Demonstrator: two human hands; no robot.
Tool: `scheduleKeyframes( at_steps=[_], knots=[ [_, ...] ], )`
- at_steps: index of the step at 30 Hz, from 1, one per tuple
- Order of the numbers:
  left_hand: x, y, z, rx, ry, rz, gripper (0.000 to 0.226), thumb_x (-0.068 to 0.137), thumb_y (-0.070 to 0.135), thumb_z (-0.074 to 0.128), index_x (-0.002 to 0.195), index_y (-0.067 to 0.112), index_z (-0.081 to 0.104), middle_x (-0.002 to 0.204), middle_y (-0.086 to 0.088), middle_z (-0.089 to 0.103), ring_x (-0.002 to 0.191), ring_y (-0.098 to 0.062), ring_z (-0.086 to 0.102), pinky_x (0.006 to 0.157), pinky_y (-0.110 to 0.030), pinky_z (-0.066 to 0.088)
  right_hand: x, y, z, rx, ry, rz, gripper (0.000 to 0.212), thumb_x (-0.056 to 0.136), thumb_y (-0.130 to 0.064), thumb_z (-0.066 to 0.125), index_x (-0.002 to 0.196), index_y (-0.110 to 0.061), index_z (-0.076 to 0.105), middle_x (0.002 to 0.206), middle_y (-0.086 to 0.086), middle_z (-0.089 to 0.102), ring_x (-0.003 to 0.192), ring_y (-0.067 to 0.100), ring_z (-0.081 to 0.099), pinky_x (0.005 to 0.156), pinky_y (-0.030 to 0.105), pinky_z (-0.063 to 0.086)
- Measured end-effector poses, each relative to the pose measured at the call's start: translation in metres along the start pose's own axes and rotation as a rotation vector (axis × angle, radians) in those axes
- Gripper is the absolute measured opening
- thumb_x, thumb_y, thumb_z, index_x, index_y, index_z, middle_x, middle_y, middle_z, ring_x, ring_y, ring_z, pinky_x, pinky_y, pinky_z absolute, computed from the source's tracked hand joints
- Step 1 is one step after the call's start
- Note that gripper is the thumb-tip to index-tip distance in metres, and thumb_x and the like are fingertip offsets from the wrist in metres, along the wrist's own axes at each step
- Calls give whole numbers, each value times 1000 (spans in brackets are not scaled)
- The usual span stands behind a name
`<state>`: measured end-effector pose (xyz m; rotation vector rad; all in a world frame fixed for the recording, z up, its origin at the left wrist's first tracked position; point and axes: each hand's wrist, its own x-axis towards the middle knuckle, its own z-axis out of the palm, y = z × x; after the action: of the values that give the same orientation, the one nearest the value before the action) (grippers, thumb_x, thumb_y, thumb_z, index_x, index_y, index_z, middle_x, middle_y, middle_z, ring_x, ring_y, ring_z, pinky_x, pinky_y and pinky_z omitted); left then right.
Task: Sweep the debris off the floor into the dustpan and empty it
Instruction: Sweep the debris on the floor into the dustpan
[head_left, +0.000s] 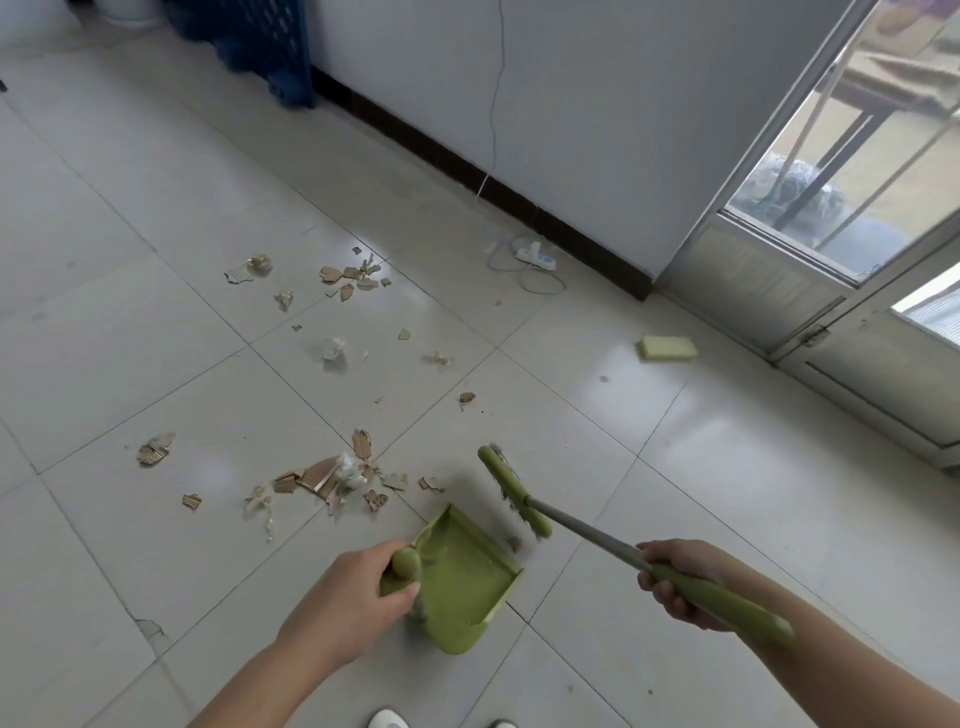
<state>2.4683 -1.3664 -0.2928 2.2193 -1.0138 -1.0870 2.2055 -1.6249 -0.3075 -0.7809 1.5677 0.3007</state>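
L hand (345, 597) fingers curled round dustpan (462, 566) handle, pale smudges in pan; R hand (675, 577) fingers round broom (582, 530).

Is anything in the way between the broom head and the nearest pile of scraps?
Nothing visible. Only bare tile and stray scraps lie between the broom head and the pile; the dustpan sits nearer the person, just off that line.

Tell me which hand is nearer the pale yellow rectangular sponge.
Right. The right hand, gripping the green broom handle, is below the sponge; the left hand, holding the green dustpan, sits farther left.
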Motion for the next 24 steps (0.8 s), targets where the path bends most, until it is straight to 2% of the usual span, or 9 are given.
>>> scheduleKeyframes(
  at_steps=[2,6,10,14,18,24],
  knots=[
    [2,5,2,6,-8,7,11,85,28,62,96,27,64,80,5,67,72,-7,59,62,-21,46,1,2,-5,11,7,2,16,99,-18,45,103,-5,55,58,7,55,35,12,45,32,17,37],
    [4,14,7,14,-28,15,13,85,28,63,87,40,59,79,8,66,72,-4,60,59,-16,44,6,8,-15,38,18,18,20,99,-19,46,102,-2,55,59,7,55,34,12,45,32,17,38],
    [5,18,12,24,-51,14,11,86,29,62,91,38,59,77,10,65,70,1,58,58,-14,44,10,17,-14,79,46,16,19,98,-17,45,96,0,55,57,7,55,33,12,45,32,17,38],
    [7,18,14,17,-68,11,14,86,30,62,93,42,57,78,15,65,78,10,56,60,-13,45,15,27,2,100,79,6,18,98,-11,41,91,2,53,55,9,53,30,13,44,31,17,37],
    [8,16,12,3,-82,17,21,86,27,62,90,46,55,76,41,58,74,11,56,59,-8,42,25,28,25,146,70,10,17,97,-7,36,93,4,49,61,10,49,28,13,43,30,17,36],
    [8,2,6,-19,-62,-1,21,84,28,65,92,46,58,87,37,60,80,8,60,63,-9,45,46,21,71,206,41,4,22,96,-6,33,110,4,45,64,12,46,27,14,43,31,17,36]
  ],
)
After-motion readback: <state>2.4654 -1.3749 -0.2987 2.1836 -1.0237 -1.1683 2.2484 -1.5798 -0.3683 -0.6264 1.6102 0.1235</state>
